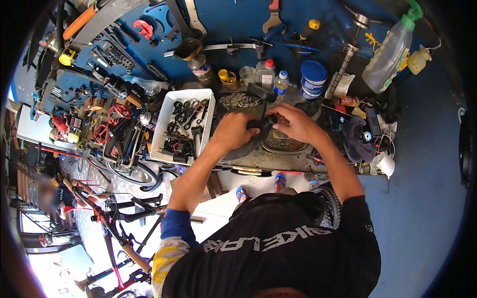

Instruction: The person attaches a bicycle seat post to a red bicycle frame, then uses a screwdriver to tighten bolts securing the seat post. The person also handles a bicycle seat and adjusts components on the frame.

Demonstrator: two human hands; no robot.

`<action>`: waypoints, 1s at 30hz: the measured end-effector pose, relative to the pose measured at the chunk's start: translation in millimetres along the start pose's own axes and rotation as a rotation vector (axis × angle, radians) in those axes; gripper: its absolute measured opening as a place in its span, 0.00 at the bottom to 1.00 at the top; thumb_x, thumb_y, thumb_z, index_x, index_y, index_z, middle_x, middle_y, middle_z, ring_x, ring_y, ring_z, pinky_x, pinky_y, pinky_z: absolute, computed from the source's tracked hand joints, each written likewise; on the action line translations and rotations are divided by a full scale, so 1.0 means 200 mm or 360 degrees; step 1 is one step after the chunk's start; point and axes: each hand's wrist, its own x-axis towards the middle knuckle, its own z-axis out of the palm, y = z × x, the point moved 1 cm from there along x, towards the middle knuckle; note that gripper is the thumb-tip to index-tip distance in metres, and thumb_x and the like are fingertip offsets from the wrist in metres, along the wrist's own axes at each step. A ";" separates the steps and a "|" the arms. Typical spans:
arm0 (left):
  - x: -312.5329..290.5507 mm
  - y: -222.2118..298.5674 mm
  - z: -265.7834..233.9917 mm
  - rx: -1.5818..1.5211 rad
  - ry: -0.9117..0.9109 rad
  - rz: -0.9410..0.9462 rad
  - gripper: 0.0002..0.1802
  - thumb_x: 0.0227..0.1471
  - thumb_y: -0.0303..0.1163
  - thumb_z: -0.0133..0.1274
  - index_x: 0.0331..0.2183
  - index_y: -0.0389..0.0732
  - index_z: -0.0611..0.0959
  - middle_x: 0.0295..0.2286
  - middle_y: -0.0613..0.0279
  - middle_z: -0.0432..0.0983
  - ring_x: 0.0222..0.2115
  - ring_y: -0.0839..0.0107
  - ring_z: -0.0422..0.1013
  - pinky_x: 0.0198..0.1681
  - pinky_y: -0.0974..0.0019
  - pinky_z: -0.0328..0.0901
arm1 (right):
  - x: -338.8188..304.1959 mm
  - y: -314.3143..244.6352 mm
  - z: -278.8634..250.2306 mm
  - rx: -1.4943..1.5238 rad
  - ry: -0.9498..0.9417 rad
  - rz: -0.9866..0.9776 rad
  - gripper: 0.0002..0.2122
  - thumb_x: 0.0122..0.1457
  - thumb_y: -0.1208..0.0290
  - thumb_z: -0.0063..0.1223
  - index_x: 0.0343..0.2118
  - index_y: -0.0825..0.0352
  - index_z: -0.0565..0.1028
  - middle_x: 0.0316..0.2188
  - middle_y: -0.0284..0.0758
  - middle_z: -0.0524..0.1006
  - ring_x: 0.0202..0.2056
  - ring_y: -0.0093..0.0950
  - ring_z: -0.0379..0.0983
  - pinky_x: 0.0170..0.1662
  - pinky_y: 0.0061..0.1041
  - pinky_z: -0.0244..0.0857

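Over the workbench both my hands are close together. My left hand (pixel 232 131) is closed on a dark part (pixel 254 125) whose kind I cannot make out. Thumb and fingers of my right hand (pixel 298 124) pinch a small black round piece (pixel 271 119) at the right end of that part. Whether the two pieces are joined is hidden by the fingers. Below my right hand lies a shallow metal tray (pixel 285 147). A bike chain (pixel 241 101) is spread on a dark surface just beyond my left hand.
Left of my hands stands a white basket (pixel 160 119) holding tools and small parts. Bottles, including one with a red cap (pixel 266 74), and a blue tub (pixel 313 78) line the back. A dark cloth (pixel 358 139) lies right. A bike frame (pixel 112 223) and a person (pixel 64 196) are far left.
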 end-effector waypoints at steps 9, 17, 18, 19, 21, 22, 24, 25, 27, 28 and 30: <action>-0.24 -0.11 -0.10 -0.0082 0.0402 0.0159 0.21 0.43 0.36 0.69 0.42 0.41 0.87 0.28 0.45 0.78 0.33 0.48 0.75 0.40 0.53 0.69 | 0.21 -0.25 0.04 -0.0400 -0.0328 -0.0307 0.16 0.57 0.67 0.63 0.47 0.65 0.78 0.43 0.41 0.78 0.44 0.39 0.76 0.46 0.34 0.71; -0.40 -0.17 -0.16 -0.0156 0.0524 0.0209 0.22 0.41 0.32 0.71 0.42 0.42 0.87 0.28 0.47 0.77 0.32 0.49 0.74 0.39 0.54 0.70 | 0.22 -0.43 0.08 -0.0782 -0.0345 -0.0211 0.28 0.60 0.47 0.56 0.55 0.64 0.74 0.36 0.43 0.82 0.41 0.45 0.77 0.44 0.42 0.69; -0.41 -0.17 -0.16 -0.0224 0.0509 0.0159 0.22 0.42 0.33 0.70 0.43 0.43 0.87 0.28 0.46 0.77 0.32 0.49 0.75 0.39 0.54 0.70 | 0.18 -0.41 0.08 -0.0702 -0.0366 -0.0336 0.29 0.60 0.48 0.56 0.58 0.64 0.72 0.39 0.43 0.81 0.43 0.45 0.77 0.45 0.42 0.69; -0.41 -0.17 -0.15 -0.0221 0.0525 0.0183 0.22 0.42 0.33 0.70 0.42 0.43 0.87 0.28 0.46 0.77 0.32 0.49 0.75 0.38 0.54 0.70 | 0.17 -0.40 0.09 -0.0621 -0.0388 -0.0459 0.30 0.60 0.50 0.56 0.60 0.64 0.70 0.42 0.44 0.81 0.45 0.46 0.76 0.47 0.41 0.69; -0.45 -0.22 -0.14 -0.0191 0.0550 0.0185 0.22 0.42 0.34 0.70 0.42 0.43 0.87 0.28 0.46 0.77 0.32 0.49 0.75 0.38 0.54 0.70 | 0.22 -0.59 0.07 -0.0797 -0.0805 0.0263 0.33 0.58 0.57 0.58 0.65 0.63 0.63 0.52 0.44 0.76 0.53 0.45 0.72 0.55 0.41 0.66; -0.46 -0.23 -0.13 -0.0209 0.0567 0.0202 0.22 0.41 0.34 0.71 0.42 0.43 0.87 0.27 0.47 0.76 0.30 0.50 0.74 0.37 0.54 0.69 | 0.19 -0.57 0.08 -0.0949 -0.0680 0.0172 0.32 0.58 0.59 0.59 0.65 0.63 0.64 0.53 0.43 0.75 0.53 0.45 0.71 0.55 0.41 0.65; -0.45 -0.23 -0.13 -0.0187 0.0539 0.0249 0.22 0.42 0.33 0.71 0.43 0.43 0.87 0.26 0.47 0.75 0.29 0.50 0.73 0.35 0.54 0.69 | 0.15 -0.51 0.10 -0.0912 -0.0318 -0.0294 0.28 0.57 0.67 0.61 0.61 0.64 0.67 0.49 0.41 0.76 0.52 0.43 0.72 0.55 0.39 0.66; -0.44 -0.23 -0.13 -0.0174 0.0525 0.0271 0.22 0.42 0.33 0.71 0.43 0.43 0.87 0.26 0.48 0.75 0.29 0.50 0.73 0.35 0.54 0.69 | 0.15 -0.49 0.13 -0.0819 -0.0352 -0.0263 0.27 0.57 0.67 0.61 0.60 0.64 0.68 0.48 0.41 0.76 0.51 0.43 0.72 0.54 0.39 0.66; -0.43 -0.25 -0.10 -0.0227 0.0604 0.0330 0.22 0.42 0.33 0.71 0.43 0.43 0.87 0.25 0.48 0.74 0.28 0.51 0.72 0.33 0.54 0.68 | 0.16 -0.49 0.18 -0.0625 -0.0418 -0.0207 0.24 0.58 0.69 0.60 0.57 0.64 0.70 0.45 0.41 0.77 0.50 0.43 0.72 0.53 0.38 0.67; -0.42 -0.25 -0.09 -0.0244 0.0637 0.0354 0.22 0.42 0.33 0.71 0.43 0.43 0.87 0.25 0.48 0.75 0.28 0.51 0.72 0.33 0.54 0.68 | 0.15 -0.50 0.18 -0.0735 -0.0308 -0.0194 0.21 0.59 0.65 0.60 0.54 0.65 0.71 0.44 0.42 0.77 0.49 0.43 0.73 0.50 0.39 0.69; -0.41 -0.24 -0.10 -0.0266 0.0621 0.0344 0.22 0.42 0.33 0.70 0.43 0.43 0.86 0.26 0.48 0.76 0.29 0.51 0.73 0.35 0.54 0.68 | 0.15 -0.49 0.18 -0.0737 -0.0268 -0.0062 0.19 0.60 0.63 0.59 0.52 0.65 0.72 0.42 0.43 0.77 0.47 0.44 0.74 0.48 0.40 0.69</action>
